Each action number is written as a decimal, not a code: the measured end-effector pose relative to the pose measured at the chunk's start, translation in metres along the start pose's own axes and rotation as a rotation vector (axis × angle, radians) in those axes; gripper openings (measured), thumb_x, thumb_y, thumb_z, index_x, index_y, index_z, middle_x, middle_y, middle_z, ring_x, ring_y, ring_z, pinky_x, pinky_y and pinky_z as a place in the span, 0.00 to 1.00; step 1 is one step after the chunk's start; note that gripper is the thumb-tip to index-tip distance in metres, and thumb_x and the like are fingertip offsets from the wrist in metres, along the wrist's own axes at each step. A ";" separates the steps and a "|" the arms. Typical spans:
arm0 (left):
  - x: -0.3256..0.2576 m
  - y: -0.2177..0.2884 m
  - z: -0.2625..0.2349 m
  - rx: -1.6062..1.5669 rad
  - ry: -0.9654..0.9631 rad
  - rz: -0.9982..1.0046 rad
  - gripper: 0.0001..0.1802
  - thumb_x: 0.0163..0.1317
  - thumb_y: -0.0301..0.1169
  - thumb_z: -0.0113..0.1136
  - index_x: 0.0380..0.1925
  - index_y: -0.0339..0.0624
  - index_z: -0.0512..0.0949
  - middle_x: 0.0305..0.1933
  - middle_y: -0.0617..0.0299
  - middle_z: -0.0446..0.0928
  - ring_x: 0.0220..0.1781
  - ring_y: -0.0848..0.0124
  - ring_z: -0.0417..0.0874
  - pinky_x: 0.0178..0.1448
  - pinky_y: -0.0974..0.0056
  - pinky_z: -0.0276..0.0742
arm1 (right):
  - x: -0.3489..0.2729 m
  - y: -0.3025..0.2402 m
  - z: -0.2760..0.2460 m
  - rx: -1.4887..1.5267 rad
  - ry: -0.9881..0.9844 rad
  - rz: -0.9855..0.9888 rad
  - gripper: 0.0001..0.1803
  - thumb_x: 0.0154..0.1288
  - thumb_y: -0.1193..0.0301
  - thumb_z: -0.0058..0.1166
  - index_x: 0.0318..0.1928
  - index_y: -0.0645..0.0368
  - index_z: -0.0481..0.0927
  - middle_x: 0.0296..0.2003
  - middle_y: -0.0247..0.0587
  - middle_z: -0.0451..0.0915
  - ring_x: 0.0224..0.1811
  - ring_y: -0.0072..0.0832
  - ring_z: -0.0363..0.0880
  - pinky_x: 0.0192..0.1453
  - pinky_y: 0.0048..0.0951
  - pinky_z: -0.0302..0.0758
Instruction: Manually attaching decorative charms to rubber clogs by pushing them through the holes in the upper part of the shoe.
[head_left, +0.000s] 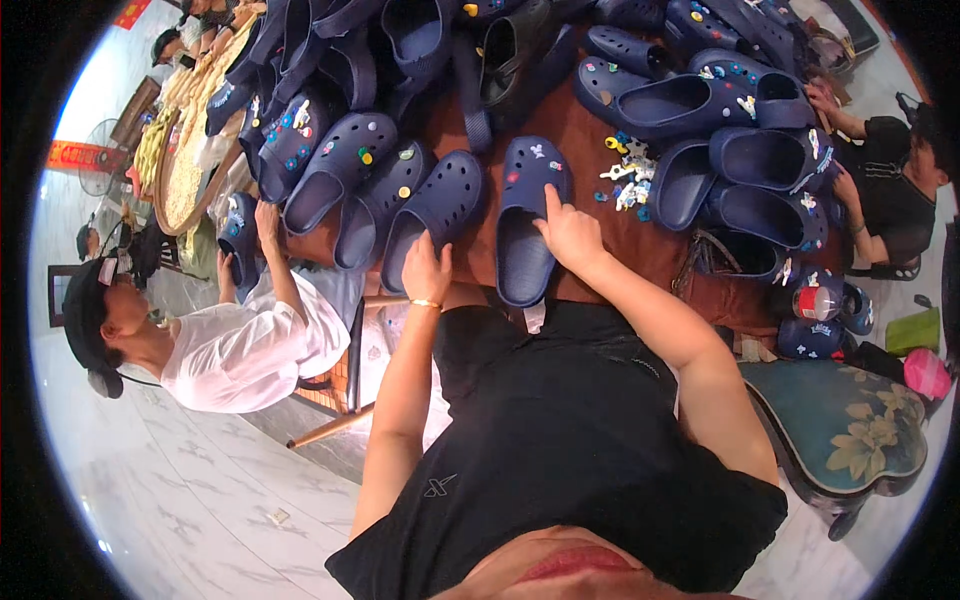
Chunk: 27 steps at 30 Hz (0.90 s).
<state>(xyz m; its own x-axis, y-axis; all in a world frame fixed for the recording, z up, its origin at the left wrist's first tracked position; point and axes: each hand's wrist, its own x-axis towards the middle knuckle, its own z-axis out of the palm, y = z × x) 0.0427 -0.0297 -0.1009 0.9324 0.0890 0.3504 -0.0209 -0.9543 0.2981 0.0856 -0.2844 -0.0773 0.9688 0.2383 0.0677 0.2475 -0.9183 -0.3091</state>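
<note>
My left hand (428, 272) is closed at the heel edge of a navy clog (447, 195) that has holes in its upper. To the right of it, a second navy clog (525, 255) with small charms on its toe lies sole down, heel toward me. My right hand (572, 235) touches this one: the index finger is stretched onto the right side of its upper, the thumb is apart near the opening, and the other fingers are curled. Loose colourful charms (632, 180) lie in a heap to the right of that clog.
Many navy clogs (690, 100) cover the brown table (620, 270). At the left, a person in white (250, 340) handles a clog (238, 240). People in black (890, 170) sit at the right. A bottle (812, 303) and a green flowered chair (850, 425) are nearer right.
</note>
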 end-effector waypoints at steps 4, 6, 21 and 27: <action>0.002 0.021 -0.029 -0.088 0.039 -0.087 0.21 0.53 0.37 0.59 0.44 0.36 0.71 0.36 0.51 0.75 0.37 0.56 0.76 0.41 0.58 0.72 | 0.001 -0.004 -0.032 0.218 -0.184 0.100 0.37 0.53 0.51 0.53 0.56 0.67 0.64 0.31 0.58 0.78 0.33 0.51 0.78 0.39 0.47 0.74; 0.001 0.033 -0.034 -0.121 0.107 -0.116 0.19 0.54 0.35 0.58 0.44 0.37 0.71 0.37 0.51 0.75 0.39 0.57 0.76 0.43 0.58 0.72 | 0.006 0.016 -0.030 0.442 -0.048 0.105 0.30 0.55 0.55 0.52 0.51 0.65 0.70 0.34 0.58 0.78 0.36 0.52 0.77 0.42 0.47 0.73; 0.013 0.109 0.060 -0.240 -0.378 0.404 0.08 0.48 0.25 0.49 0.30 0.34 0.73 0.34 0.45 0.74 0.38 0.51 0.76 0.43 0.54 0.72 | 0.057 0.025 0.021 0.263 0.270 -0.060 0.15 0.51 0.76 0.54 0.42 0.64 0.75 0.40 0.50 0.75 0.46 0.44 0.71 0.51 0.39 0.70; 0.011 0.103 0.052 -0.154 -0.522 0.414 0.10 0.48 0.33 0.53 0.23 0.36 0.76 0.28 0.47 0.76 0.33 0.52 0.78 0.41 0.52 0.73 | 0.058 0.040 0.008 0.419 0.005 0.060 0.15 0.49 0.71 0.60 0.38 0.60 0.73 0.38 0.52 0.72 0.43 0.48 0.73 0.47 0.41 0.71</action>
<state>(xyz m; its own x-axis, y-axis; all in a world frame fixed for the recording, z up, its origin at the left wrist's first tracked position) 0.0700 -0.1416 -0.1124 0.8875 -0.4608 0.0003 -0.4285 -0.8251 0.3683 0.1515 -0.3050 -0.0939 0.9817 0.1854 0.0422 0.1653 -0.7221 -0.6718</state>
